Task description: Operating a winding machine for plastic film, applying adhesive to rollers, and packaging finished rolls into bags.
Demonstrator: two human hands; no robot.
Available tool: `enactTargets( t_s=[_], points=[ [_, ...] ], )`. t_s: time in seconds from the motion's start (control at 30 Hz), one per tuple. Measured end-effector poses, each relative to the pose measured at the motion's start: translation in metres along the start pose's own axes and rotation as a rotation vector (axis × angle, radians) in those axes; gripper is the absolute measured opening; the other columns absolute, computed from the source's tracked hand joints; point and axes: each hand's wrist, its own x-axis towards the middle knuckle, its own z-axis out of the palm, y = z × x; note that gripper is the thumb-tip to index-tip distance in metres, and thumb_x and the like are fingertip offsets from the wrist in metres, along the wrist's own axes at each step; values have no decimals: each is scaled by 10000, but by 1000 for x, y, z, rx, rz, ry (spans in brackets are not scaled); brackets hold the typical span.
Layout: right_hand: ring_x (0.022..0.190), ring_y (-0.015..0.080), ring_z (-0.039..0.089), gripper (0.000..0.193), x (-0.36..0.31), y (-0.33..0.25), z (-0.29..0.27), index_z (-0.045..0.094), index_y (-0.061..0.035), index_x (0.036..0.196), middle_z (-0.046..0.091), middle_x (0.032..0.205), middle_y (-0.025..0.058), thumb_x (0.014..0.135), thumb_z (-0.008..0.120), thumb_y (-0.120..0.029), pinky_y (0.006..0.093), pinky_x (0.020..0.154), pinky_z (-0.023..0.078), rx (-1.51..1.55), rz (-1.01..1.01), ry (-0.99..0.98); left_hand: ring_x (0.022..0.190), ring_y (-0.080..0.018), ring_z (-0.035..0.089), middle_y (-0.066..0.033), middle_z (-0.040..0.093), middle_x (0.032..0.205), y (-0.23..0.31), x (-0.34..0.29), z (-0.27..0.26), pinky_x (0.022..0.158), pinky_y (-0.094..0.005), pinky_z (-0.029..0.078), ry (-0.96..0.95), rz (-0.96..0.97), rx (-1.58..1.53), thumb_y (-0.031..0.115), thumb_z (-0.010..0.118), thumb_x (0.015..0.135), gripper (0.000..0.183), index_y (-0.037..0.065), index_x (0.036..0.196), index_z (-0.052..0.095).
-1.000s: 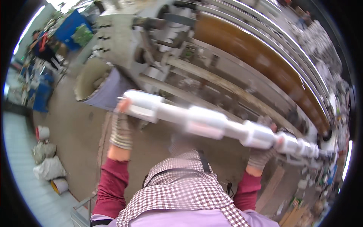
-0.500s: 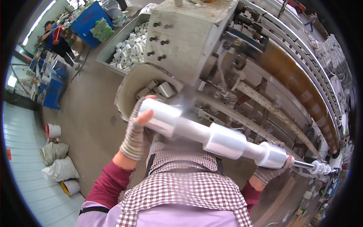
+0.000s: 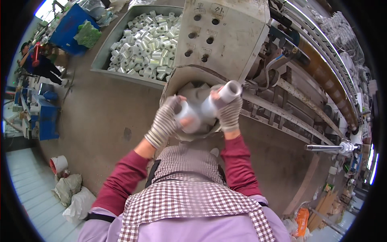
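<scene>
My left hand [image 3: 168,121], in a striped fingerless glove, is closed round a roll of clear film [image 3: 188,117], smeared by motion. A second film roll [image 3: 230,92] is gripped in my right hand [image 3: 227,112], tilted with its hollow core end facing up. Both hands are over the mouth of a beige bin [image 3: 171,82]. Inside it lie pale rolls or cores, partly hidden by my hands and blurred. To the right, a bare metal shaft [image 3: 324,148] sticks out from white collars [image 3: 346,148].
A grey tub [image 3: 121,76] heaped with small film rolls [image 3: 141,48] stands beyond the bin. Next to it is a machine cabinet [image 3: 225,36] with black knobs; a long brown roller [image 3: 322,68] runs to the right. Far left, a person [image 3: 40,62] stands near blue boxes [image 3: 72,30].
The film rolls have come off the metal shaft. My hands have moved close together over the bin, each with a roll, and my right hand has swung left and away from the shaft.
</scene>
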Motion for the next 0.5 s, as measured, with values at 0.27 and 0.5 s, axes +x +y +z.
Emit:
enactTargets(
  t_s=[0.27, 0.5],
  points=[
    [728, 146, 597, 194, -35, -49, 7, 547, -41, 853, 634, 817, 35, 729, 658, -140, 299, 676, 478, 650, 450, 106, 984, -245, 579, -108, 557, 1078, -25, -2, -77, 863, -387, 506, 352, -497, -1131, 406, 648, 773, 591, 14, 1181, 476],
    [627, 114, 564, 298, 173, -135, 119, 565, -16, 925, 594, 747, 20, 743, 716, -199, 279, 516, 452, 902, 94, -5, 1116, -338, 508, -208, 430, 1263, -20, 190, -205, 937, -451, 452, 467, -46, -1204, 473, 515, 886, 648, 28, 1320, 332]
  ],
)
